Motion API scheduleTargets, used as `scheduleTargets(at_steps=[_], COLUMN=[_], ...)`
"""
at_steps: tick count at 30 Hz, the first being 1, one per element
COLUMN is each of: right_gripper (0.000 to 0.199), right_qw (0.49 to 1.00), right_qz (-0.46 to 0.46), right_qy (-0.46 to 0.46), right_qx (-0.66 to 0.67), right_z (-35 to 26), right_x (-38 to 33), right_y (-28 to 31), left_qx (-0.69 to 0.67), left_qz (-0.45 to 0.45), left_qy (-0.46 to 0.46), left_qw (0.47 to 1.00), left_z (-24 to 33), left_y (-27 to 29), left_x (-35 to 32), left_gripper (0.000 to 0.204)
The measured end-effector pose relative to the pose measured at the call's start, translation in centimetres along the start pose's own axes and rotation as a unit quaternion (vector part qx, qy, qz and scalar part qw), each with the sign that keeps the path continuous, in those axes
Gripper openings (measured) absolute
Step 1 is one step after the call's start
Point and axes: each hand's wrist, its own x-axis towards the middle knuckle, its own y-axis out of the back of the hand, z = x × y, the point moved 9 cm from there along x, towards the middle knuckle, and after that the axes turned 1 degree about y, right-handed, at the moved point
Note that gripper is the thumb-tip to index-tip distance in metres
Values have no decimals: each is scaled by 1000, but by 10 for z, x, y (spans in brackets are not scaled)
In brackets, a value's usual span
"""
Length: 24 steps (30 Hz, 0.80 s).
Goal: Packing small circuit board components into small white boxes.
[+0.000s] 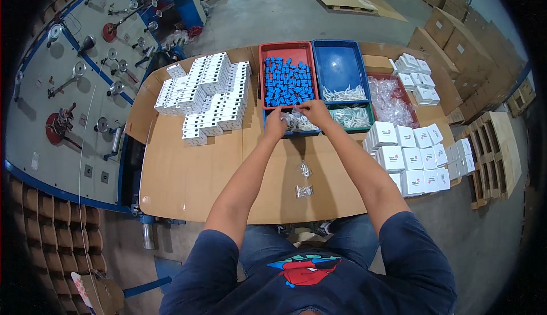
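Observation:
Both hands reach over the front blue tray (293, 133), which holds small clear plastic packets (300, 122) with pale contents. My left hand (277, 123) has its fingers pinched together at the tray's left side. A short way to its right, my right hand (315, 113) is also closed, its fingertips turned toward the left ones. What the fingers hold is too small to make out. Just beyond them, a red tray (261, 81) contains many small blue plastic pieces (288, 81). Two small clear packets, one (305, 170) above the other (304, 191), lie on the cardboard nearer me.
White boxes are stacked at the left (208, 95) and right (407, 158) of the cardboard-covered table (188, 192). A blue tray (337, 58) and a green tray (352, 129) hold white pieces. A red bin (411, 110) contains clear bags. A wooden pallet (494, 155) stands at the right.

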Motion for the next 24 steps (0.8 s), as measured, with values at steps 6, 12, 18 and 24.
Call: scheduleTargets(at_steps=[6, 12, 18, 24], right_gripper=[17, 17, 21, 23], right_qw=[999, 996, 998, 994], right_qz=[24, 28, 65, 68], right_qy=[-37, -70, -22, -56], right_qx=[24, 40, 8, 61], right_z=[10, 8, 11, 17], right_x=[-4, -12, -18, -25], right_y=[8, 16, 27, 23], left_qx=[0, 71, 117, 89], left_qz=[-62, -74, -49, -79], left_qy=[34, -34, -54, 26], left_qw=[998, 994, 990, 993], left_z=[9, 28, 22, -2], left_y=[8, 13, 10, 8], left_x=[13, 23, 30, 37], left_gripper=[40, 11, 14, 15])
